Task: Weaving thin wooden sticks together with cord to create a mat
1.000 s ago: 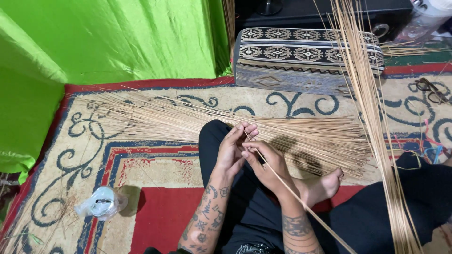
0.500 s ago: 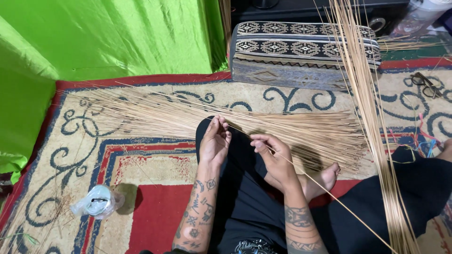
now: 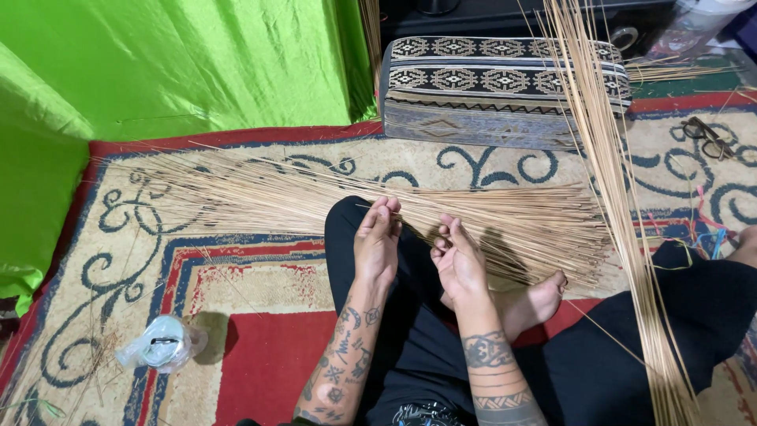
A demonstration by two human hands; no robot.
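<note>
Since the earlier frame the hands are sitting slightly apart again, both now reaching into the fan of sticks. The left hand (image 3: 377,243) is stretching its fingers flat over the pale thin sticks (image 3: 331,201) lying across the patterned rug (image 3: 236,276), grip released, fingertips touching the strands. The right hand (image 3: 457,260) is curling loosely just right of it; whether it is pinching a strand I cannot tell. A second bundle of long sticks (image 3: 623,229) is running upright at the right. A patterned cushion (image 3: 505,87) is lying far behind; a small plastic cup (image 3: 162,343) is resting near left.
</note>
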